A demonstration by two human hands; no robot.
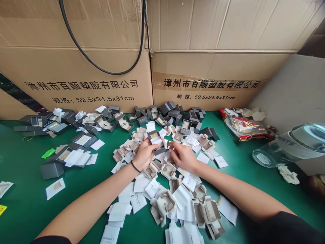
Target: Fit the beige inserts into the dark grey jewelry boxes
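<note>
Box in hand: the small dark box [155, 136] we're on sits open above the middle of the pile, with a pale lining showing inside.
Left hand: our left hand [145, 154] has it clamped between thumb and fingers.
Right hand: our right hand [185, 157] is just beside the box, fingers curled; honestly we can't tell if they're touching it or pinching anything.
Loose cardboard bits: plenty of these. Grey-brown cardboard inserts [168, 170] are heaped around and in front of our hands, outside any box.
White cards: lots too. White cards [138, 202], some printed "BRILLIANCE" or close to it, are mixed in and spill toward us.
Back row: a bunch of dark boxes [174, 113] sit jumbled against the big cartons [76, 67], several lying open, others too stacked up to read.
Left side: more boxes [52, 169] on the green table [85, 193], a few open with white cards lying on them.
How far along: we'd call it well underway, since so many boxes are open and so many inserts are loose. This one looks mid-handling. No fair count of finished versus left; one view doesn't show which pile is which.
</note>
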